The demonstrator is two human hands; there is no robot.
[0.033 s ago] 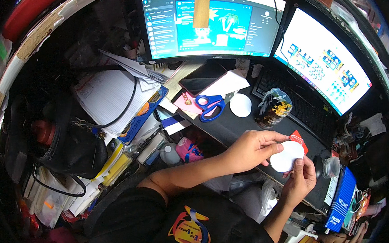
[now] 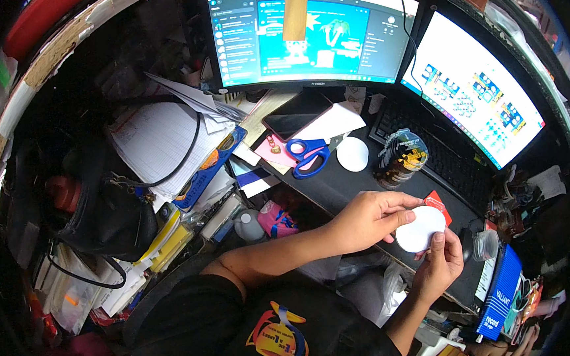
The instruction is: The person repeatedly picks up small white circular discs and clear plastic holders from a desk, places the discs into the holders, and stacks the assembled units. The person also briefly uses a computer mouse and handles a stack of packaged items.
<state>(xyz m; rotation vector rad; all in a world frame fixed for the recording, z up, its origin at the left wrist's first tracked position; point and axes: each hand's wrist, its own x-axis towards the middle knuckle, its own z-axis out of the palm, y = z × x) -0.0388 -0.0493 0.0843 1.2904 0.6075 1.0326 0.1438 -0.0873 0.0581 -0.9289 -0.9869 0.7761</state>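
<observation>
Item: white round disc [image 2: 421, 228], flat and thin, held in front of my chest above the near edge of the dark bench [image 2: 339, 191].

Left hand [image 2: 367, 220]: reaches in from the left, fingers closed on the disc's upper left rim, thumb underneath. Clamped on the disc.

Right hand [image 2: 440, 266]: comes up from below, fingertips pinching the disc's lower right rim. Also clamped on the disc. Both hands touch it, so neither is nearer; the disc lies between them, to the right of my left hand and above my right.

Axis: being round, the disc has no long axis; its flat face is turned up toward me, slightly tilted.

Adjacent: a small red tag or card [image 2: 437, 202] shows just behind the disc's upper edge; whether it is stuck to the disc I cannot tell.

Elsewhere on the bench: a second white disc [image 2: 353, 154] lying flat, well apart from my hands; blue-handled scissors [image 2: 310, 155] just left of it; a round clear container [image 2: 402, 158] with dark and yellow contents to its right; a black keyboard [image 2: 438, 154] behind; two lit monitors [image 2: 308, 34] at the back.
</observation>
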